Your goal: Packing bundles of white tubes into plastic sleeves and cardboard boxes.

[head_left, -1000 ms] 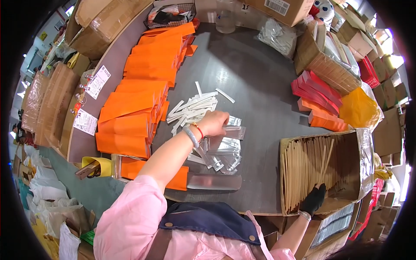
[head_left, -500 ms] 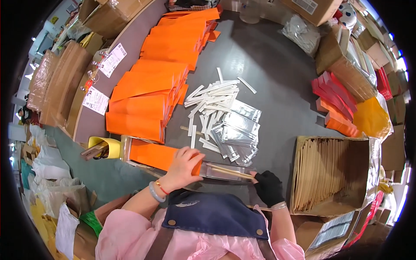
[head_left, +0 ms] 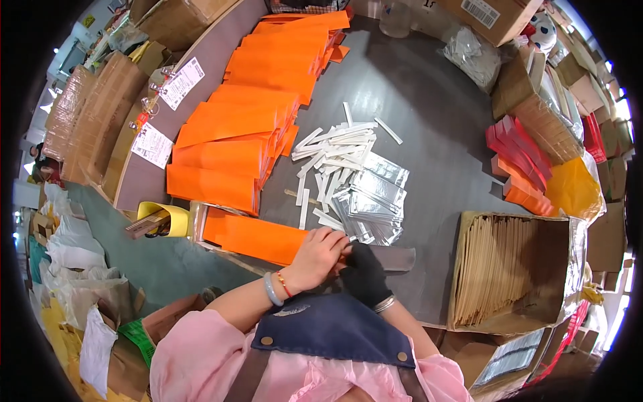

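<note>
My left hand (head_left: 320, 257), bare and with bracelets at the wrist, is closed at the right end of an orange paper sleeve (head_left: 251, 234). Against its fingertips sits my right hand (head_left: 365, 276), in a black glove with bare fingertips, its fingers curled in. Whatever lies between the two hands is hidden. The sleeve rests in a long holder along the front edge of the table. To the right of my right hand a flat grey strip (head_left: 395, 258) sticks out. Just beyond my hands are white narrow strips (head_left: 335, 151) and silvery clear packets (head_left: 376, 201).
Stacked orange sleeves (head_left: 224, 157) run along the left side panel. A yellow cup (head_left: 175, 220) hangs near the holder's left end. At right stands an open carton (head_left: 576, 268) filled with thin wooden sticks (head_left: 495, 268). Red envelopes (head_left: 519, 147) lie behind it.
My right hand has moved left from the holder's right end to meet my left hand, which has shifted slightly right. The pale sticks at my right fingertips no longer show.
</note>
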The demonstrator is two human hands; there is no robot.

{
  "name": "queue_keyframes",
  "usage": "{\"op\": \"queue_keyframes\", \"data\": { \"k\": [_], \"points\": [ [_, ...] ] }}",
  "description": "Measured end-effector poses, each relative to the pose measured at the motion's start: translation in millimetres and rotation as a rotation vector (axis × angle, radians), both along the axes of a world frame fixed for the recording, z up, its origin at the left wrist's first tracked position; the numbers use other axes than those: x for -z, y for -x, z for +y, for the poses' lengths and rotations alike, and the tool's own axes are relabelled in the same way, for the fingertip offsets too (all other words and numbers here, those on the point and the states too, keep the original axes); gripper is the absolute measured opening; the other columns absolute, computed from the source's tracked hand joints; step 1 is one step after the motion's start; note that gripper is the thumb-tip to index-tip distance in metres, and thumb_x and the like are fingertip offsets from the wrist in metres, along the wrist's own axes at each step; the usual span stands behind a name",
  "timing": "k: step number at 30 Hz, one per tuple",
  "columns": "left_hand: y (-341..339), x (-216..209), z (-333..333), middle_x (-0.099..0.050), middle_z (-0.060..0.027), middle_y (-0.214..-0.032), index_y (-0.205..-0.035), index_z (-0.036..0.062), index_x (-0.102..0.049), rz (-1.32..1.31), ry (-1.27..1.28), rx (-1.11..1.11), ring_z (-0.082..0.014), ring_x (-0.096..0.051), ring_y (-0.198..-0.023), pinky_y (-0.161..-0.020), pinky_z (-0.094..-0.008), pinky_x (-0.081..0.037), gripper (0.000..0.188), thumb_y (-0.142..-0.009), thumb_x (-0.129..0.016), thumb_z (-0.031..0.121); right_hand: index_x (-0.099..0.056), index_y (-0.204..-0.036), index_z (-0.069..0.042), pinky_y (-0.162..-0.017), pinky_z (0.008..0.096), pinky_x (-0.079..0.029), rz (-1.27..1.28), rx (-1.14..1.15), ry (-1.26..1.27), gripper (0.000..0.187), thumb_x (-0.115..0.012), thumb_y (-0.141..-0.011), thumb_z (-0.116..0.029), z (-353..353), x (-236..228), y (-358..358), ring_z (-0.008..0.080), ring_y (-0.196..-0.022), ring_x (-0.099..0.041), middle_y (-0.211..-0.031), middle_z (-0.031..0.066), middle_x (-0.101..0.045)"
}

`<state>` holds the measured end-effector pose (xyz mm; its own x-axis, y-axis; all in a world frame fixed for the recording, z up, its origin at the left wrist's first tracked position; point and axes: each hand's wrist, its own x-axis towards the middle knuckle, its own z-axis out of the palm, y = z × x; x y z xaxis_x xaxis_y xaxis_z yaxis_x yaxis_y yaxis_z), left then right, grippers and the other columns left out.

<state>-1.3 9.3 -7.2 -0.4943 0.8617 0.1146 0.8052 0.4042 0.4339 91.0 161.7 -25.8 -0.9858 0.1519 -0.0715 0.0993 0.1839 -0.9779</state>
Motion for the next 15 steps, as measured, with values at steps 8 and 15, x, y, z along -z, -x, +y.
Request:
{"op": "queue_keyframes", "data": {
  "k": [8, 15],
  "points": [
    [28, -50, 1, -0.055, -0.0128, -0.113, -0.089, 0.0170, -0.065, 0.000, 0.278, 0.258, -0.0300, -0.052, -0.099, -0.082, -0.0429, -0.042, 0.019, -0.070, -0.067, 0.014, -0.061, -0.110, -0.012, -0.091, 0.0452, -0.038, 0.008, -0.203, -0.890, 0.064, -0.083, -0.060, -0.046, 45, -16, -10, 0.0311, -0.103, -0.057, -0.103, 0.0102, -0.062],
    [138, -76, -60, -0.055, -0.0157, -0.122, -0.096, 0.0081, -0.064, 0.607, 0.103, -0.165, -0.0366, -0.051, -0.111, -0.092, -0.0479, -0.043, 0.026, -0.071, -0.070, 0.012, -0.059, -0.108, -0.011, -0.090, 0.0454, -0.040, 0.006, 0.135, -0.871, 0.059, -0.086, -0.060, -0.033, 71, -44, -19, 0.0322, -0.098, -0.057, -0.100, 0.0093, -0.061]
  ]
}}
